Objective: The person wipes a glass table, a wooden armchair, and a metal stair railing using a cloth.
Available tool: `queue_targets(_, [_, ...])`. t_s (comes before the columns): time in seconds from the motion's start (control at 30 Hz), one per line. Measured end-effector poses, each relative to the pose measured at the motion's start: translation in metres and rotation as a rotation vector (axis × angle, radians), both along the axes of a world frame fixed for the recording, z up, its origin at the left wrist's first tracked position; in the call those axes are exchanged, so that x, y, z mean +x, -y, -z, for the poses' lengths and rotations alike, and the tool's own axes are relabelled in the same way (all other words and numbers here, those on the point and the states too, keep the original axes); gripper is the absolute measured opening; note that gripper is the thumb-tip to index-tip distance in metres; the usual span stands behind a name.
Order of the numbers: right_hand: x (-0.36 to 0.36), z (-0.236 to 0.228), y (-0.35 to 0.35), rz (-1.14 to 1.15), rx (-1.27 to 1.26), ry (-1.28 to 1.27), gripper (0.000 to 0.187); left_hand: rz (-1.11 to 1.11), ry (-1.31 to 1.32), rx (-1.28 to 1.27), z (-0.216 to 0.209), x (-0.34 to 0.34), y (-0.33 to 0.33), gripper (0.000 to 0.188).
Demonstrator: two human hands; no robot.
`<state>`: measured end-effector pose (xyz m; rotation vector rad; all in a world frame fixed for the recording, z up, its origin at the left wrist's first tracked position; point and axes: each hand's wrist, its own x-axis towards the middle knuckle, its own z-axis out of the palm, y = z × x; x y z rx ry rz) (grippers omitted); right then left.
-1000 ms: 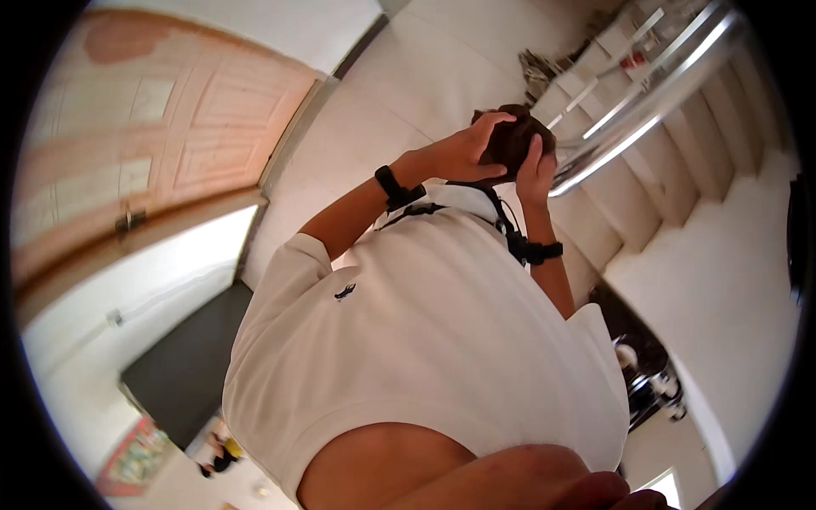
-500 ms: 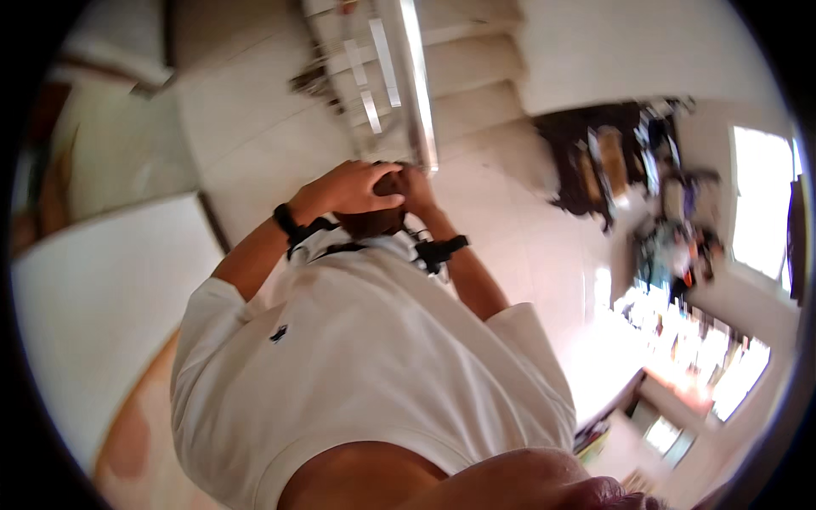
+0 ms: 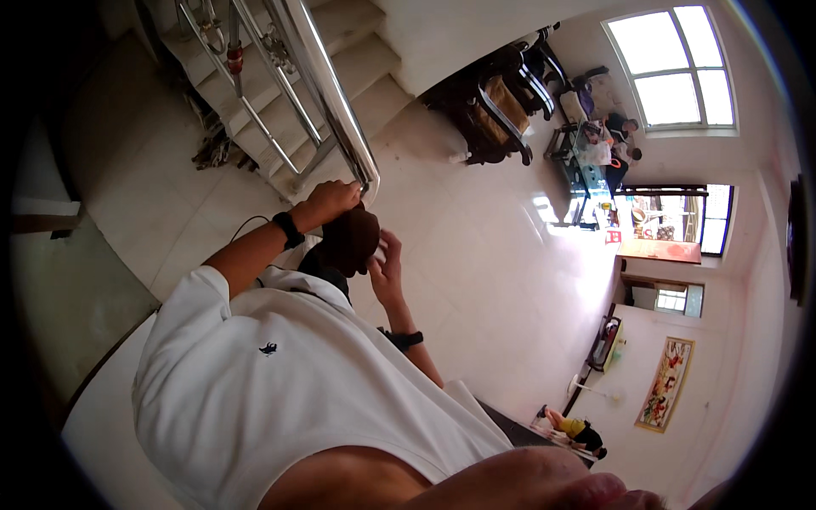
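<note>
Head view: left hand's grip [image 3: 331, 201] holds a brown thing [image 3: 350, 240], not put down yet; right hand's grip [image 3: 387, 268], I can't tell.

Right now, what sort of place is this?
Probably a home's living area: dark carved-looking wooden seat with a brown cushion, staircase with a shiny metal handrail, and a framed picture on the wall.
</note>
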<state>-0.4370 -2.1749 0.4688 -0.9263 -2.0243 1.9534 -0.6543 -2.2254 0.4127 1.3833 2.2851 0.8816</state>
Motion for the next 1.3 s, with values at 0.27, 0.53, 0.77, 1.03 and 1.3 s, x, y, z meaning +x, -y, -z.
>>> queue_targets(0.27, [-0.069, -0.054, 0.023, -0.140, 0.980, 0.332, 0.076, 0.148, -0.253, -0.009, -0.091, -0.054, 0.033, 0.016])
queue_targets(0.53, [-0.099, -0.052, 0.021, -0.048, 1.074, 0.504, 0.061, 0.359, -0.314, 1.162, -0.331, -0.046, 0.200, 0.027])
queue_targets(0.77, [-0.102, -0.057, 0.014, -0.063, 1.100, 0.040, 0.026, 0.681, -0.475, 1.172, -0.358, -0.023, 0.231, 0.031])
queue_targets(1.03, [-0.072, -0.076, 0.036, -0.037, 1.153, 0.546, 0.075, 0.825, -0.454, 1.082, -0.347, -0.040, 0.221, 0.037])
queue_targets(1.3, [-0.114, -0.065, 0.019, -0.137, 1.010, 0.561, 0.049, 0.868, -0.488, 1.071, -0.352, -0.042, 0.212, 0.044])
